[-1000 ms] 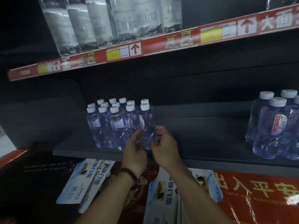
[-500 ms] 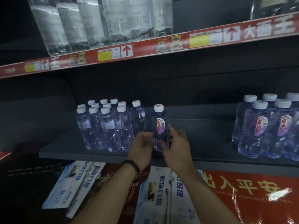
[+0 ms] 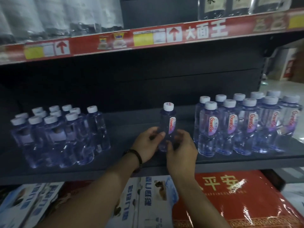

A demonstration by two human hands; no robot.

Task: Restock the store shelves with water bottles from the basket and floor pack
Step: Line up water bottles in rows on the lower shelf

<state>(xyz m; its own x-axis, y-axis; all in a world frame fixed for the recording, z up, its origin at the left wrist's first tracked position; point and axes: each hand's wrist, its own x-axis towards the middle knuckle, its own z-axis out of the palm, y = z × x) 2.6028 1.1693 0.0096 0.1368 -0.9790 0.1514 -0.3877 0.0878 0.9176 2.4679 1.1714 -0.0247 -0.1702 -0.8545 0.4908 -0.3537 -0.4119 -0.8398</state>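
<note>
A single clear water bottle (image 3: 167, 122) with a white cap and a red-lettered label stands upright on the dark middle shelf (image 3: 125, 134). My left hand (image 3: 146, 143) grips its lower part from the left, and my right hand (image 3: 181, 148) curls round it from the right. A cluster of several small bottles (image 3: 56, 134) stands on the shelf to the left. A row of several larger labelled bottles (image 3: 243, 127) stands to the right. The basket and floor pack are out of view.
The upper shelf with a red price strip (image 3: 148, 37) overhangs the working shelf and carries clear packaged goods (image 3: 57, 15). Below the shelf edge lie white-blue boxes (image 3: 148, 199) and a red wrapped box (image 3: 238, 199). Bare shelf lies between the held bottle and both bottle groups.
Both hands have carried the single bottle rightward, away from the left cluster toward the right group. The view has panned right, showing more of the right-hand bottles.
</note>
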